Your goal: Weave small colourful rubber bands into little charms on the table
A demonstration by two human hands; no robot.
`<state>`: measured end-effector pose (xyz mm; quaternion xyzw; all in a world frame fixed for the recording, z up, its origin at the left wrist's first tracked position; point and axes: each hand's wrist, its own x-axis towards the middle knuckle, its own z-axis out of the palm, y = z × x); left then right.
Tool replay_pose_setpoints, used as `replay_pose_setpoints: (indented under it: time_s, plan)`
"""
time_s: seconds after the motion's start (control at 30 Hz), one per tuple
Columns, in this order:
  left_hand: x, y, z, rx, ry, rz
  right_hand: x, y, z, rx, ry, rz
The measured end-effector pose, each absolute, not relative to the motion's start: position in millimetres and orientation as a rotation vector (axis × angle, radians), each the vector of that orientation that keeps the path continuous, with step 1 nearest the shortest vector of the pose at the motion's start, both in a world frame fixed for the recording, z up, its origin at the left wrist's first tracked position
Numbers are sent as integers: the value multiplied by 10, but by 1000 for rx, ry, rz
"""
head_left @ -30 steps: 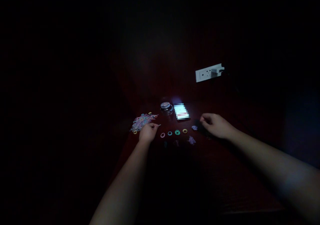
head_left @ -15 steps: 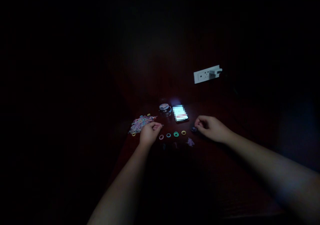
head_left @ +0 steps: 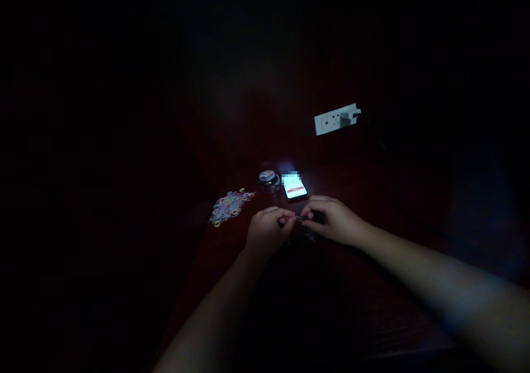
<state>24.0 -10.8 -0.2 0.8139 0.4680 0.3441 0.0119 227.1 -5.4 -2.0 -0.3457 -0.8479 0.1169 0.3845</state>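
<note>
My left hand [head_left: 271,228] is closed in a pinch, a small elastic hair band [head_left: 298,218] at its fingertips. Facing it, my right hand [head_left: 333,218] has its thumb and forefinger slightly apart beside that band; whether they touch it is hard to see. Below the right thumb lies a small clump of purple bands [head_left: 309,236], dim and partly in shadow. A heap of multicoloured elastic bands [head_left: 229,207] is spread to the left of my left hand. The row of larger coloured bands is mostly hidden by my hands.
A lit phone [head_left: 296,189] lies just beyond my hands, next to a round clear jar [head_left: 268,181] with a patterned lid. On the wall behind is a white socket panel [head_left: 336,120] with a plug in it. The dark red table [head_left: 223,257] is poorly lit.
My left hand has moved right, away from the heap, carrying a small band. My right hand has shifted left, so the fingertips of both now nearly meet. The view has shifted slightly.
</note>
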Motion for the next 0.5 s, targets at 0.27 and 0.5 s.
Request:
replay_pose_setpoints:
  time_s: [0.27, 0.5]
  plan:
    - [278, -139, 0, 2555, 1434, 1044, 2267, -47, -36, -888, -2168, 300]
    - [269, -167, 15, 2565, 1375, 1017, 2287, -58, -18, -856, -2171, 299]
